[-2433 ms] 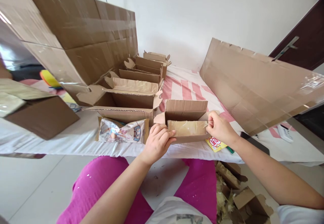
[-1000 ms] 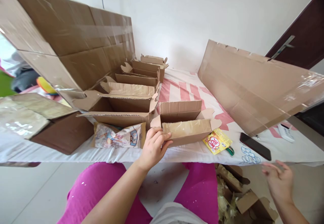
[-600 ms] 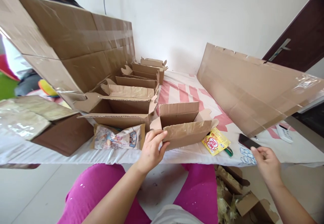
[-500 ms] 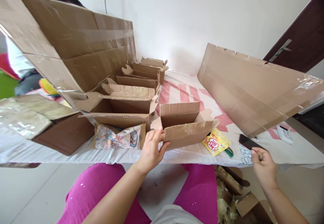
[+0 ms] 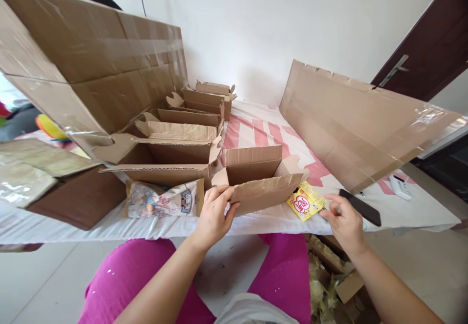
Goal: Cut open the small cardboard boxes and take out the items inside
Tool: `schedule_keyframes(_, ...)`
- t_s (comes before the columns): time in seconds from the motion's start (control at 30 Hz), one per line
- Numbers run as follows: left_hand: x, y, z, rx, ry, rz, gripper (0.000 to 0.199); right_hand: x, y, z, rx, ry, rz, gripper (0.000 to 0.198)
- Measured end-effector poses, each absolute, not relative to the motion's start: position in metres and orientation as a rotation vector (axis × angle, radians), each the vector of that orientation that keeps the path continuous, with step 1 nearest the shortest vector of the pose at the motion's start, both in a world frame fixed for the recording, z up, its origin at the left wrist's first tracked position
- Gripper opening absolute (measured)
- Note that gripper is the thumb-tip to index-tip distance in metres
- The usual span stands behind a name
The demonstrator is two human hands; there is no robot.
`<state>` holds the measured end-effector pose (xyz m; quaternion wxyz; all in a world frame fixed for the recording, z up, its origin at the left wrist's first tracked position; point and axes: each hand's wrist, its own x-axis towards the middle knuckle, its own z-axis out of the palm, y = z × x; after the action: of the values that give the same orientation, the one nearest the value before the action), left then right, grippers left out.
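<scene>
My left hand (image 5: 215, 214) grips the near left edge of a small open-topped cardboard box (image 5: 268, 194), with the thumb on its front panel and the fingers at the corner. To the right of that box lies a yellow packet (image 5: 306, 202) with red lettering, partly under the box's edge. My right hand (image 5: 343, 221) is at the packet's right end, index finger and thumb apart; whether they touch it is unclear. Just right of this hand rests a black phone (image 5: 361, 208). A printed snack-like bag (image 5: 164, 199) lies left of my left hand.
Several open cardboard boxes (image 5: 171, 153) stand in a row behind the bag. Tall cardboard panels rise at left (image 5: 98, 55) and right (image 5: 365, 119). A closed brown box (image 5: 76, 192) sits at the left edge. Cardboard scraps (image 5: 329, 275) lie on the floor. Someone's head shows behind the left panel.
My right hand has moved left from the phone to the yellow packet. The left hand keeps its hold on the box, and the view has shifted slightly.
</scene>
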<state>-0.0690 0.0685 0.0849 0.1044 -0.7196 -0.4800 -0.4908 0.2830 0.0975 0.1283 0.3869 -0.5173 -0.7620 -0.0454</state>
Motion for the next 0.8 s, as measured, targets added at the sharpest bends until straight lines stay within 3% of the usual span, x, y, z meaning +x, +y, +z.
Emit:
schedule_keyframes(0.13, -0.07, 0.07, 0.084, -2.129, -1.412, -1.45, 0.026, 0.24, 0.134, 0.163, -0.916, -2.167, -0.396, 0.025)
schedule_keyframes(0.33, -0.075, 0.071, 0.084, -2.126, -1.464, -1.447, 0.029, 0.205, 0.167, 0.182, -0.691, -2.416, -0.404, 0.02)
schedule_keyframes(0.57, -0.076, 0.07, 0.086, -2.176, -1.481, -1.437, 0.034, 0.203, 0.171, 0.172, -0.781, -2.359, -0.036, 0.016)
schedule_keyframes(0.8, -0.076, 0.071, 0.088, -2.169, -1.469, -1.417, 0.034, 0.2, 0.173, 0.166, -0.872, -2.247, 0.123, 0.012)
